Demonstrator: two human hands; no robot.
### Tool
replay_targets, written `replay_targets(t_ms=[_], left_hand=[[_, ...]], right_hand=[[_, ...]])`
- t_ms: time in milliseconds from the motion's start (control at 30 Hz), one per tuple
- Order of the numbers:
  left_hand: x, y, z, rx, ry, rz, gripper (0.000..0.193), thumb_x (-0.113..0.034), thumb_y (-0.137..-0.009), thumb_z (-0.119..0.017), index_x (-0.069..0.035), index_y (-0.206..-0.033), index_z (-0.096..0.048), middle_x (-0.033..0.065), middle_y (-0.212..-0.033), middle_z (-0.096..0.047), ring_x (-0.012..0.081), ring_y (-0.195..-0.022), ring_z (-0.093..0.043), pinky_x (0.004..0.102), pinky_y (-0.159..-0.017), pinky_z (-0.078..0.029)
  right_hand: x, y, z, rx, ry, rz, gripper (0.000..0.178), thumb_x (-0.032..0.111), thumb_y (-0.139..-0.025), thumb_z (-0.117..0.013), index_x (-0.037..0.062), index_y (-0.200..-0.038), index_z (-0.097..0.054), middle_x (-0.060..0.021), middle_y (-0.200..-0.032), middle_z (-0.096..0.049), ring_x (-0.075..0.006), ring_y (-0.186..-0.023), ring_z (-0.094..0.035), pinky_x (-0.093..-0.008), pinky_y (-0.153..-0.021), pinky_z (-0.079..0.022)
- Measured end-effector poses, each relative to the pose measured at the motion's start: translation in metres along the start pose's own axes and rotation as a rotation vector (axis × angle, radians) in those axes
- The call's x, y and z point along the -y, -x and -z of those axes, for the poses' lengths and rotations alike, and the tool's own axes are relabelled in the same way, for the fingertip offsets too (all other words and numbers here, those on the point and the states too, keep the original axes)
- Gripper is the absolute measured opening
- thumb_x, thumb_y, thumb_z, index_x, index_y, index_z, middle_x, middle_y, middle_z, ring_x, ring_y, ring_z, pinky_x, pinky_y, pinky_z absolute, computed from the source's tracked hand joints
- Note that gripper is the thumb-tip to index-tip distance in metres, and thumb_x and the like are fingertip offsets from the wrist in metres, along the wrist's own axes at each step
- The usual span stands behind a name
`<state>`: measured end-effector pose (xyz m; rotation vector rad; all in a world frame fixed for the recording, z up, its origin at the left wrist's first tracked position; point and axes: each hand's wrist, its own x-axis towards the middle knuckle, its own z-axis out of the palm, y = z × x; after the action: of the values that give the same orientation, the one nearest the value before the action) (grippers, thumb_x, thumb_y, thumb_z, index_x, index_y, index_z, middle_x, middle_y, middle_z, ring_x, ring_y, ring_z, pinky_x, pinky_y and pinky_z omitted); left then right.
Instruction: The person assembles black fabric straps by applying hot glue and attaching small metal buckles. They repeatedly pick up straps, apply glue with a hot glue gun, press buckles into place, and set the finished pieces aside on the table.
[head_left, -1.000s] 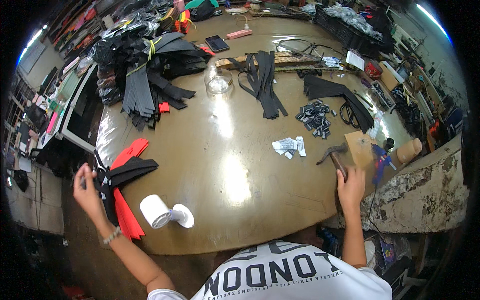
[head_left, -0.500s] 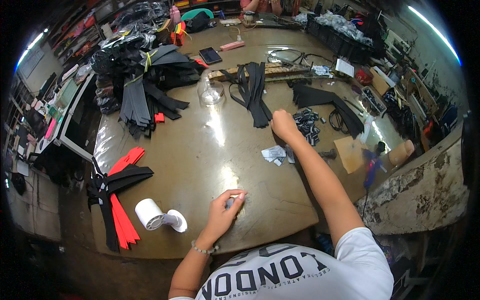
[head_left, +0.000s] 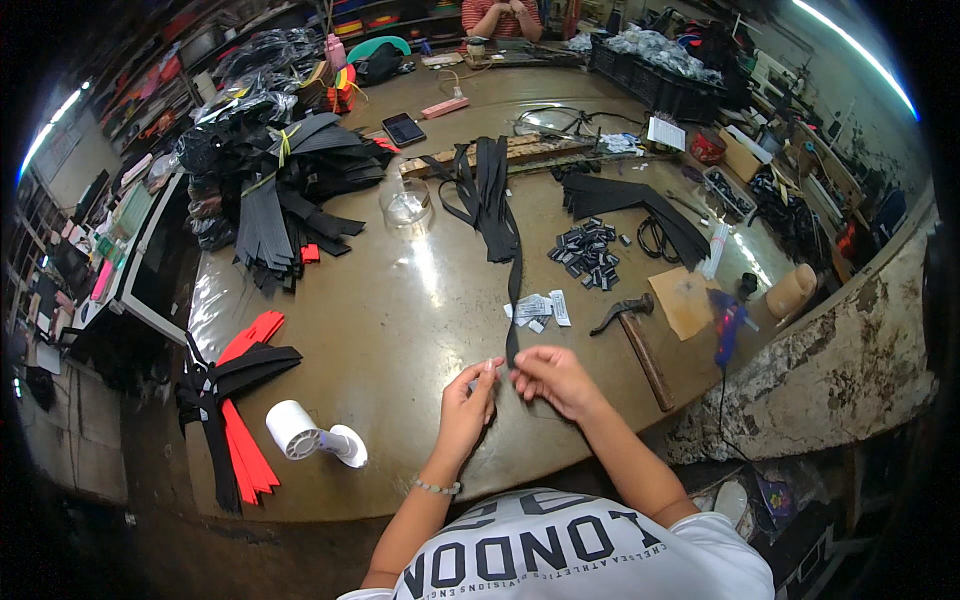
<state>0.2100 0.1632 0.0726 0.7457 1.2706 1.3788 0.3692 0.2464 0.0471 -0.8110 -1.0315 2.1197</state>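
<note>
My right hand (head_left: 558, 382) pinches the near end of a narrow black strap (head_left: 515, 300). From there the strap runs away from me to a pile of black straps (head_left: 492, 200) in the middle of the table. Close beside it, on its left, my left hand (head_left: 467, 408) has thumb and fingertips together near the strap's end. Something small and greyish shows between those fingers, too hidden to name. White printed labels (head_left: 540, 308) lie just beyond my hands, by the strap. A heap of small black and silver pieces (head_left: 588, 250) sits farther right.
A hammer (head_left: 640, 345), a tan sheet (head_left: 685, 300) and a blue glue gun (head_left: 732, 325) lie at right. Left are a white handheld fan (head_left: 305, 432) and red and black strips (head_left: 240, 390). Beyond stand a clear container (head_left: 405, 205), a phone (head_left: 403, 129) and another person (head_left: 502, 18).
My right hand has come back toward me from the strap pile, drawing one black strap's end to my left hand. The left hand has shifted slightly right. The hammer is now uncovered.
</note>
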Motion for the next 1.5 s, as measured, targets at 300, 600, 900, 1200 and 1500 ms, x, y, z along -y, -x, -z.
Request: replay_targets(t_ms=[300, 600, 900, 1200, 1500], left_hand=[[-0.01, 0.007, 0.008, 0.004, -0.309, -0.078, 0.02, -0.02, -0.09, -0.073, -0.001, -0.089, -0.074, -0.0039, -0.064, -0.059, 0.0019, -0.055, -0.045, 0.0209, -0.05, -0.035], [0.0, 0.05, 0.032, -0.083, -0.612, -0.265, 0.023, -0.02, -0.089, -0.073, 0.003, -0.089, -0.072, 0.0162, -0.082, -0.07, 0.0226, -0.072, -0.065, 0.0317, -0.068, -0.049], [0.016, 0.095, 0.034, -0.08, -0.98, -0.279, 0.022, -0.023, -0.084, -0.075, -0.007, -0.075, -0.064, 0.0069, -0.074, -0.059, 0.0246, -0.061, -0.061, 0.0364, -0.054, -0.048], [0.029, 0.099, 0.036, -0.073, -1.053, -0.494, 0.015, -0.02, -0.082, -0.077, -0.013, -0.094, -0.073, 0.0027, -0.073, -0.055, 0.018, -0.054, -0.056, 0.032, -0.05, -0.045], [0.029, 0.107, 0.047, 0.065, -1.064, -0.573, 0.024, -0.027, -0.08, -0.079, -0.012, -0.098, -0.074, 0.0025, -0.071, -0.053, 0.0178, -0.059, -0.056, 0.0309, -0.054, -0.046]], right_hand=[[0.017, -0.005, -0.007, 0.195, 0.116, -0.198, 0.03, 0.03, -0.094, -0.069, 0.0034, -0.107, -0.067, 0.0014, -0.074, -0.06, -0.0026, -0.053, -0.047, -0.0169, -0.047, -0.036], [0.129, -0.12, 0.005, 0.231, 0.409, 0.034, 0.021, 0.019, -0.089, -0.075, 0.0053, -0.103, -0.069, 0.0, -0.095, -0.067, -0.0044, -0.068, -0.058, -0.0193, -0.064, -0.052], [0.032, -0.174, -0.031, 0.166, 1.19, 0.452, 0.026, 0.016, -0.079, -0.076, -0.0021, -0.098, -0.072, -0.0176, -0.083, -0.071, -0.0235, -0.076, -0.068, -0.0366, -0.073, -0.053], [0.015, -0.176, -0.03, -0.035, 1.184, 0.625, 0.034, 0.02, -0.087, -0.072, 0.0008, -0.11, -0.055, -0.0148, -0.076, -0.065, -0.0284, -0.071, -0.064, -0.0392, -0.067, -0.05], [0.045, 0.045, 0.034, -1.006, 0.778, 0.959, 0.022, 0.016, -0.093, -0.07, 0.0016, -0.103, -0.056, -0.0054, -0.102, -0.055, -0.0124, -0.091, -0.051, -0.0286, -0.081, -0.046]])
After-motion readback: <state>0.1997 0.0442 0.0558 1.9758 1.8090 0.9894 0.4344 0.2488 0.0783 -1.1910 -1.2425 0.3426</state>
